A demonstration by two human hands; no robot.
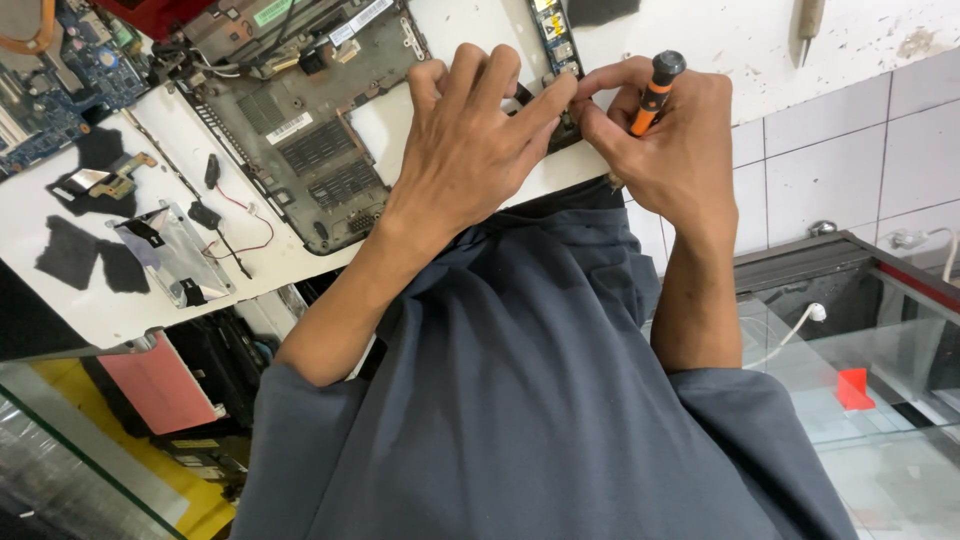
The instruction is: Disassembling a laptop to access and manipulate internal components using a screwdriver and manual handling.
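White workbench [480, 30] against a tiled wall, glass display case off to the right of the hands. Laptop teardown looks well advanced: the bottom case [310, 150] lies stripped and open just left of the grip, a blue motherboard [50, 70] sits out at the far left, and a metal drive caddy [170, 255], a small speaker with red wire [215, 215] and loose black pads are spread further left, well apart from the hands.

Right hand [670, 150] is closed around an orange-and-black screwdriver [655, 90], tip down at the narrow daughterboard [555, 60] that runs up between the two hands. Left hand [470, 140] has fingertips pinched onto the board's lower end, steadying it; nothing else in that hand as far as I can see.

Judgement: the main parts are already out, and this small board is the piece in hand. Fingers hide the screw, so can't tell whether it's in or out.
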